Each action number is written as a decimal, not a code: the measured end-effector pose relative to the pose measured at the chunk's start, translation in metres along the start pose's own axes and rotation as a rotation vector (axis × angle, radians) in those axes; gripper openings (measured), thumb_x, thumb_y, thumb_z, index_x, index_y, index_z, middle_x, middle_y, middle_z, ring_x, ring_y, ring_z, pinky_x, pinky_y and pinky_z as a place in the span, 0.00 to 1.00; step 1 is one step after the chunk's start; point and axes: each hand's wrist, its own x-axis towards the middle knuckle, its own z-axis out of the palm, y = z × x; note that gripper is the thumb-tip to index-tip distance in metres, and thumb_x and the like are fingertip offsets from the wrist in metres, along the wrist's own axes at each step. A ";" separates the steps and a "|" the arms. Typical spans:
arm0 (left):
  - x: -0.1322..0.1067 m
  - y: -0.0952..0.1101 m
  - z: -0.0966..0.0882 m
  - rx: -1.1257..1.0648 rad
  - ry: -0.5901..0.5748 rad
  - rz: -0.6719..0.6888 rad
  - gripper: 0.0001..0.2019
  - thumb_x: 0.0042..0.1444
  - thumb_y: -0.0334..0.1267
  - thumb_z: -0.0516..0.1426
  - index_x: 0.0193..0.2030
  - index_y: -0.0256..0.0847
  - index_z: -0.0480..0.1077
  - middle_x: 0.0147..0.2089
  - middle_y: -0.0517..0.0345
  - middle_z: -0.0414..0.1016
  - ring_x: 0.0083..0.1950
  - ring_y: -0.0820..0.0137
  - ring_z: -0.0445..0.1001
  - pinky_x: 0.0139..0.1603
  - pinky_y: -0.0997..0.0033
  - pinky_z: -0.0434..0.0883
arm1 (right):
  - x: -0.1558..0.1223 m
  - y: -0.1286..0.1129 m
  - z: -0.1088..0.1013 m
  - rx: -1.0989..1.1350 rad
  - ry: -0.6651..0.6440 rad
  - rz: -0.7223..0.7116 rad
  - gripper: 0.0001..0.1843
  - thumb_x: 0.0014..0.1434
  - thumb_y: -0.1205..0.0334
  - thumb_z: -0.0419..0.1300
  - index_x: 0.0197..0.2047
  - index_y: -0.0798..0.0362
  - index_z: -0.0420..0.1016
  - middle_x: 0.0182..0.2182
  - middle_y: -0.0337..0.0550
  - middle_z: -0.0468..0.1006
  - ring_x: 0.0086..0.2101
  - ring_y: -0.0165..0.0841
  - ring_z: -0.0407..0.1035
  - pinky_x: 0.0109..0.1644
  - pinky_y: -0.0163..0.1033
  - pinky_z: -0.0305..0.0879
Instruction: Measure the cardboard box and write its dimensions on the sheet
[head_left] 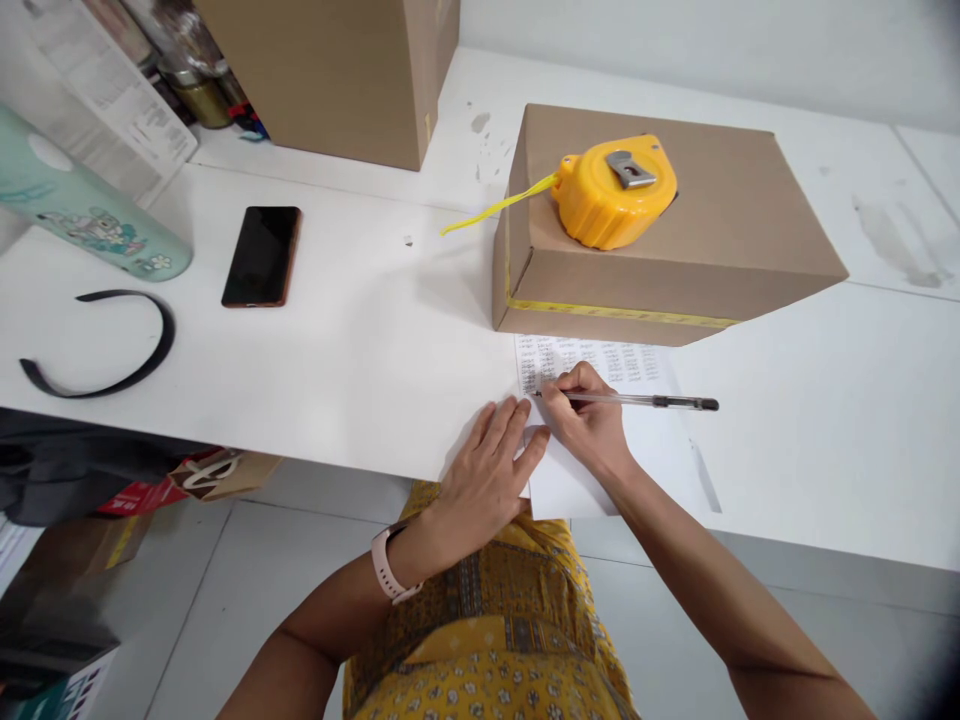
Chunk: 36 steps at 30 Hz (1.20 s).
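Note:
My right hand [589, 415] is closed around a pen [652, 401] with a clear barrel and black end, its tip on a white sheet of paper [637, 455]. Rows of small dark writing fill the upper part of the sheet. Flat at the sheet's left edge lies my left hand [491, 460], fingers stretched out, with a pale band on the wrist. Just beyond the paper, covering its far edge, stands a closed cardboard box [637, 290]. On top of the box rests a yellow tape measure [615, 190] with a yellow strap hanging to the left.
A phone [261, 256] lies on the white table [360, 380], left of my hands. Further left are a black curved band [161, 345] and a mint-green bottle [90, 205]. A larger cardboard box [337, 75] stands at the back. Bags and boxes sit below the table's left edge.

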 end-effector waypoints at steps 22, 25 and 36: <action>0.001 0.000 -0.003 0.008 0.004 0.001 0.40 0.59 0.48 0.66 0.72 0.30 0.58 0.76 0.26 0.56 0.78 0.41 0.55 0.76 0.40 0.57 | -0.001 0.004 0.000 0.029 0.013 0.018 0.13 0.62 0.61 0.62 0.29 0.48 0.62 0.23 0.32 0.65 0.25 0.28 0.59 0.30 0.38 0.56; 0.001 0.000 -0.002 0.006 0.013 0.002 0.41 0.58 0.48 0.67 0.71 0.30 0.58 0.76 0.26 0.56 0.78 0.41 0.55 0.76 0.40 0.58 | -0.001 0.003 0.000 0.022 0.016 0.006 0.13 0.61 0.62 0.62 0.28 0.48 0.62 0.23 0.32 0.65 0.25 0.28 0.60 0.30 0.38 0.56; 0.000 0.000 0.000 0.004 -0.001 -0.002 0.41 0.59 0.48 0.66 0.73 0.31 0.57 0.77 0.27 0.54 0.79 0.42 0.53 0.77 0.39 0.57 | 0.000 -0.001 0.000 0.020 0.015 0.017 0.14 0.59 0.62 0.63 0.27 0.48 0.62 0.22 0.31 0.64 0.24 0.28 0.58 0.29 0.38 0.54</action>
